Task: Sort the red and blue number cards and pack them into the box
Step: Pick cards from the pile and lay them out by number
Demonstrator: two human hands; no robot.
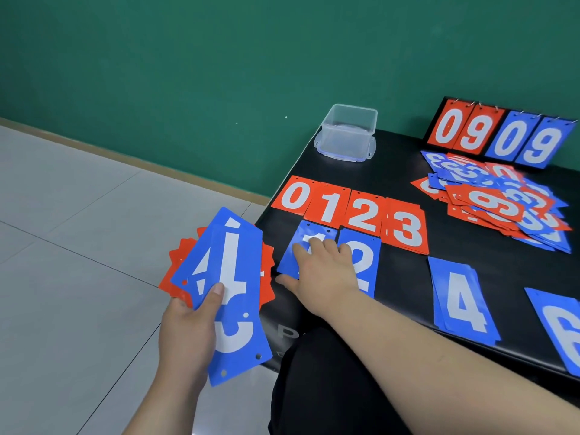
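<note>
I see an even, soft indoor light, rather bright, with no hard shadows. Under the right hand [323,271] there is only a faint shadow on the black counter [405,271], which gives a dull sheen at 1 o'clock. The fingers [317,246] look slightly smeared. The wide lens bends the skirting board [125,156] at 9 o'clock and stretches the blue 6 card [561,328] at 4 o'clock. The heap of cards [496,199] at 2 o'clock is a little soft.

Open tabletop [392,171] strip between box [346,133] and red card row [348,211]
</note>
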